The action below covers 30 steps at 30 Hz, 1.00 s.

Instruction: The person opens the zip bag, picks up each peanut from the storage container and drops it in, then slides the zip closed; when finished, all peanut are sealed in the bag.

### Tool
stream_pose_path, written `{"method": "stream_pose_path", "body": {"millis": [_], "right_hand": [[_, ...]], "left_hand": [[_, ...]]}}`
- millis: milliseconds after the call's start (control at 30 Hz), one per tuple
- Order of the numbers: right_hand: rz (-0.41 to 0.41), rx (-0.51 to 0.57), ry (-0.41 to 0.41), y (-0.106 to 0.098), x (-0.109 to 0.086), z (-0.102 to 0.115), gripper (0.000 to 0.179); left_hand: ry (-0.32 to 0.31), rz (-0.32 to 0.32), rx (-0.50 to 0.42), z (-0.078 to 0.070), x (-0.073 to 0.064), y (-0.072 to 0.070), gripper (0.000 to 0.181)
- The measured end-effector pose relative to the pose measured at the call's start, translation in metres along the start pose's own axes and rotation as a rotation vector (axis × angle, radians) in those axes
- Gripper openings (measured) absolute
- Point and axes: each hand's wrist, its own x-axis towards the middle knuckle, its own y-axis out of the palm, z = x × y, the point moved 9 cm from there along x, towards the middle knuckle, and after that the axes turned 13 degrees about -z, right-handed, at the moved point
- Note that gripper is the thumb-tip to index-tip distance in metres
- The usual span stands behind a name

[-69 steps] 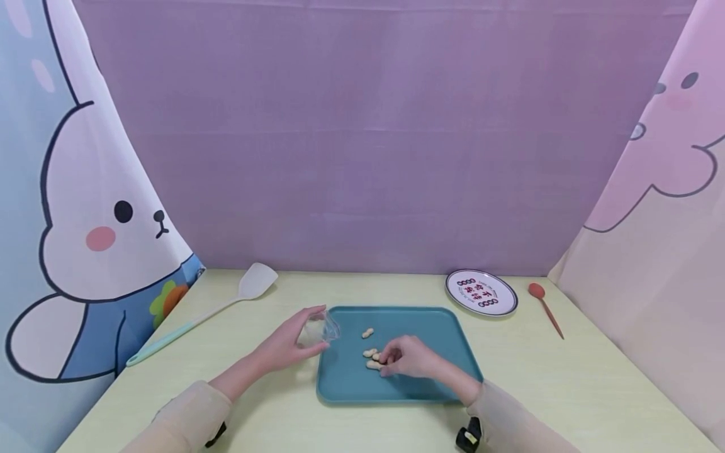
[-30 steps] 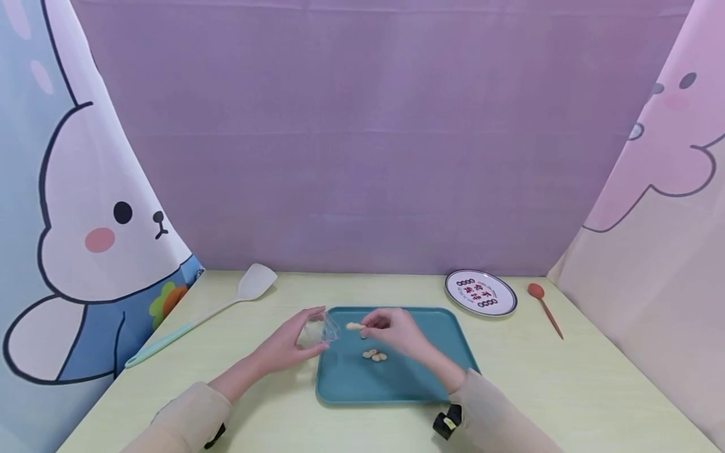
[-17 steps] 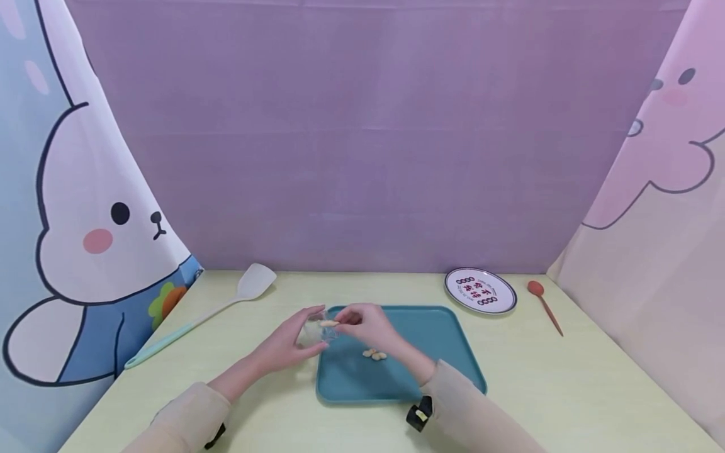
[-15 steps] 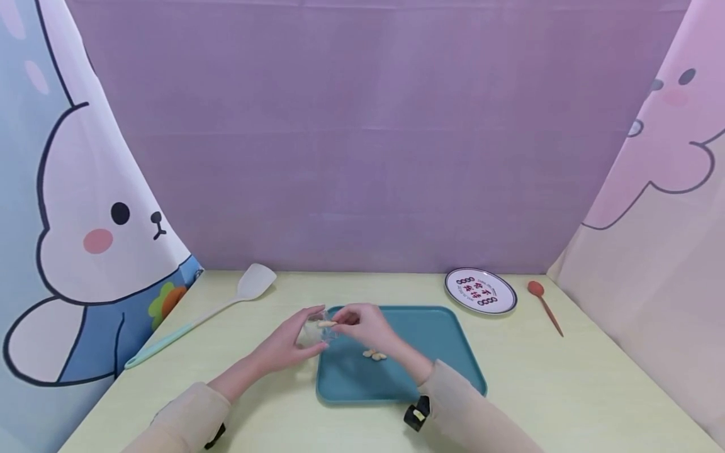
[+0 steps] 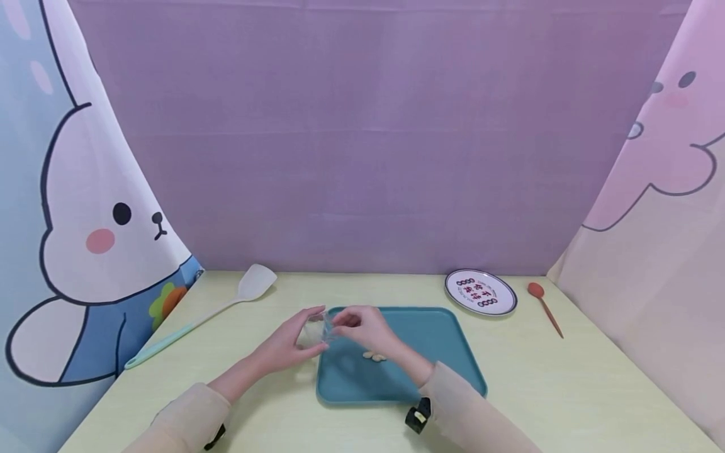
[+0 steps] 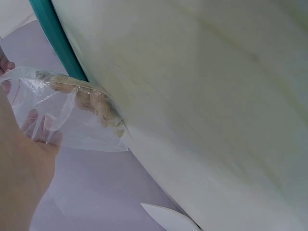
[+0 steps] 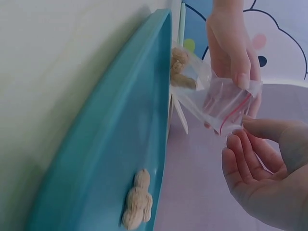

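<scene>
My left hand [image 5: 286, 343] grips a clear zip bag [image 5: 313, 329] by its mouth, left of the teal tray [image 5: 419, 377]. The bag has a red zip line, and several peanuts [image 7: 180, 70] lie at its bottom in the right wrist view. At the bag's mouth is my right hand [image 5: 367, 327], over the tray's left part. Its fingers [image 7: 232, 163] are loosely bent, with the tips by the bag's edge and no peanut visible between them. A small cluster of peanuts [image 5: 374, 357] lies on the tray under my right wrist.
A white spatula [image 5: 256, 282] with a mint handle lies at the left of the pale table [image 5: 595, 390]. Toward the back right are a patterned plate [image 5: 480, 292] and a red spoon [image 5: 545, 308]. A purple cloth [image 5: 362, 157] stands behind.
My right hand has picked a peanut from the tray and carried it left to the bag's mouth; it no longer shows in the fingers. My left hand has stayed in place.
</scene>
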Motion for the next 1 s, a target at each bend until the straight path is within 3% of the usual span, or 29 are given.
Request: {"method": "stream_pose_path", "body": {"millis": [567, 1000], "right_hand": [[-0.058, -0.026, 0.069, -0.040, -0.018, -0.029, 0.014], [0.014, -0.133, 0.131, -0.049, -0.039, -0.057, 0.022]], "left_hand": [[-0.007, -0.006, 0.021, -0.001, -0.001, 0.000, 0.067], [-0.010, -0.003, 0.032, 0.002, -0.001, 0.002, 0.066]]}}
